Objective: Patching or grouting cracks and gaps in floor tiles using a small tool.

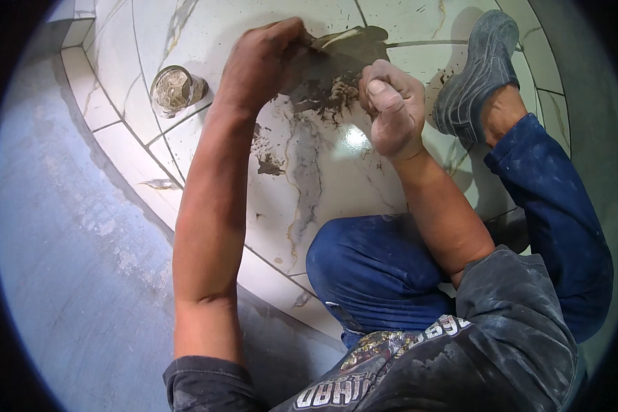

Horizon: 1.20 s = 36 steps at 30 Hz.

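My left hand [264, 62] is closed, its fingertips turned away and partly hidden beside a dark grey, wet-looking patch [316, 72] on the tiles. A thin, pale-edged piece [343, 38] shows just right of its fingers; I cannot tell whether the hand grips it. My right hand [393, 110], dusty and pale, forms a fist at the patch's right side, thumb folded over the fingers. What it holds, if anything, is hidden. Brown-grey clumps of paste [343, 89] lie between the hands, and more smears [271, 165] lie nearer to me.
A small round container [174, 90] smeared with greyish paste stands left of my left arm. White veined tiles [350, 185] with dark joints form the raised floor. Its curved tiled edge [127, 147] borders a bluish-grey surface [82, 254]. My grey shoe [481, 75] rests on the right.
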{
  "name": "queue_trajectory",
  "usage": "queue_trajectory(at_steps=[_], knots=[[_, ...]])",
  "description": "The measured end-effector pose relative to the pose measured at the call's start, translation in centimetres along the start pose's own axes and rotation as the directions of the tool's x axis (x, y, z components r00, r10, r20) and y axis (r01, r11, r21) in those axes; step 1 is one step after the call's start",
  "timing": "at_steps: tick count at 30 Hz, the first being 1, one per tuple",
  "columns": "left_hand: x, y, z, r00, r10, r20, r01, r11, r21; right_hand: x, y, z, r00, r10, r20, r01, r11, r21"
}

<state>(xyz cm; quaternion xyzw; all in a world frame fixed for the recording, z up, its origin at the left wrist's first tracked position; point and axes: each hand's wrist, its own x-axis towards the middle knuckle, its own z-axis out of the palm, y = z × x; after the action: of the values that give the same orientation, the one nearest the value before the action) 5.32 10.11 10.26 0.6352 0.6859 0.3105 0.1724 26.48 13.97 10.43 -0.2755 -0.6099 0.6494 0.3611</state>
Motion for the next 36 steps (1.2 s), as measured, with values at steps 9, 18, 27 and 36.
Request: queue_trajectory(at_steps=[9,18,27,36], knots=[[-1.6,7.7,5.7,0.885,-0.415,-0.21,0.27,0.826,-0.494,1.9,-4.4,-5.1,0.971,-0.057,-0.231,0.148,0.904,0.4],[-0.5,8.2,7.6,0.737,-0.602,-0.307,0.44,0.773,-0.458,2.2,-6.5,-6.3,0.966,-0.12,-0.229,0.207,0.891,0.405],[-2.3,5.1,3.2,0.637,-0.677,-0.368,0.596,0.736,-0.321,1.5,-5.6,-6.7,0.972,-0.064,-0.226,0.157,0.892,0.424],[-5.5,1.7,0.0,0.901,-0.432,0.035,0.363,0.709,-0.605,1.5,-5.1,-5.9,0.979,-0.047,-0.199,0.129,0.896,0.424]])
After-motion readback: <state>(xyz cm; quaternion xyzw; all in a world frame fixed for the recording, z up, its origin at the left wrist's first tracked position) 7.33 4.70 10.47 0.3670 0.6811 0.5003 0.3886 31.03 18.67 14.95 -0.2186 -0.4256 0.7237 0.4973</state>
